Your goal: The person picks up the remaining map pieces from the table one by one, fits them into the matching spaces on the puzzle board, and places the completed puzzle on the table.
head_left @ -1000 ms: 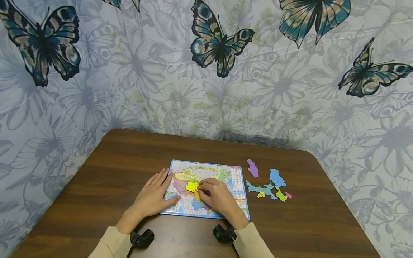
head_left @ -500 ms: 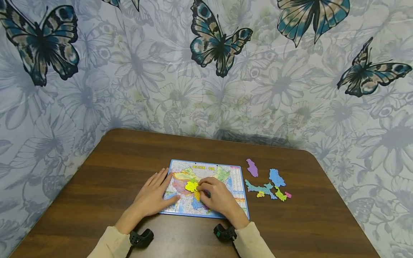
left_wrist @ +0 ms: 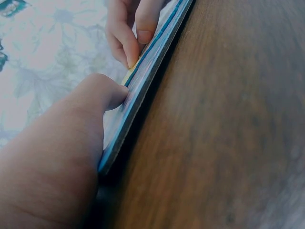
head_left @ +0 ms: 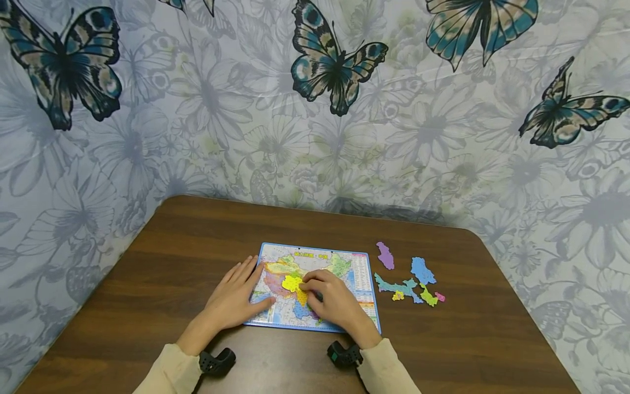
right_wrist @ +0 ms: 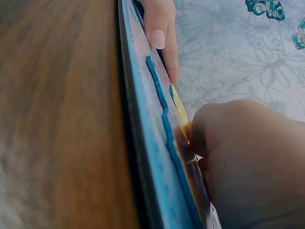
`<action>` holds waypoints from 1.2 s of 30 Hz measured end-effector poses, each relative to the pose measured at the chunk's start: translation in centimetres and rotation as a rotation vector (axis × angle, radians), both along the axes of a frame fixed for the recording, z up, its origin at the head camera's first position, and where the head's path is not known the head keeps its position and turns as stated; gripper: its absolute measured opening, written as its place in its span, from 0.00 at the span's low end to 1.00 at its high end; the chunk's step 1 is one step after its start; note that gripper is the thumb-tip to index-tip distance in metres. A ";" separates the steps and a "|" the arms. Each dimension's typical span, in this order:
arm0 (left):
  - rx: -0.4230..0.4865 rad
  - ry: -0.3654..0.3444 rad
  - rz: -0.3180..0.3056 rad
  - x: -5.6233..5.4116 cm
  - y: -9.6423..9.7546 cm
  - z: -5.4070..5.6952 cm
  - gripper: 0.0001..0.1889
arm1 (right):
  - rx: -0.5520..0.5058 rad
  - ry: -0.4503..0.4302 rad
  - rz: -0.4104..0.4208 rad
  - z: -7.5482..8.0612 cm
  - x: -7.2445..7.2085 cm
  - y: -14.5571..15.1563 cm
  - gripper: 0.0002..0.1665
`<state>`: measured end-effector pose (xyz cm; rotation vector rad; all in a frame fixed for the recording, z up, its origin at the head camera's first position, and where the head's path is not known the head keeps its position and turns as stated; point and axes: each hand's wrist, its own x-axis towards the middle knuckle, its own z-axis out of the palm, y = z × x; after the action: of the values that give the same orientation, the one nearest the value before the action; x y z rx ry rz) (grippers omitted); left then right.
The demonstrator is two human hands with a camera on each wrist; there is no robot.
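A map puzzle board [head_left: 361,323] with a blue rim lies on the table, partly filled with coloured pieces. My left hand [head_left: 233,298] rests flat on its left edge, fingers spread and thumb on the board. Over the middle, my right hand [head_left: 332,298] has its fingers curled and pinches the edge of a bright yellow puzzle piece [head_left: 292,282]; the hand hides part of the board. In the right wrist view the yellow puzzle piece [right_wrist: 179,106] lies at the fingertips, low against the board. The left wrist view shows the right fingers [left_wrist: 125,45] bent down onto the board.
Loose pieces lie right of the board: purple [head_left: 385,255], blue [head_left: 422,271], teal [head_left: 396,287], small yellow [head_left: 398,296], lime [head_left: 429,296] and pink [head_left: 440,297]. The wooden table [head_left: 147,290] meets a butterfly-print cloth [head_left: 211,137] behind.
The right thumb and fingertips shift slightly at the yellow piece. The left hand, the board and the loose pieces stay where they were.
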<state>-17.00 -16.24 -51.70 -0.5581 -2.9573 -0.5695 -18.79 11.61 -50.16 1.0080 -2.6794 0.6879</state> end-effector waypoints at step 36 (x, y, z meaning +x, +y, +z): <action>0.015 0.000 0.003 0.0 -0.1 0.0 0.52 | 0.119 0.003 0.047 0.8 0.3 -0.5 0.19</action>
<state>-17.00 -16.29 -51.67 -0.5527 -2.9510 -0.5906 -18.49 11.07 -49.39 1.1033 -2.7301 0.5398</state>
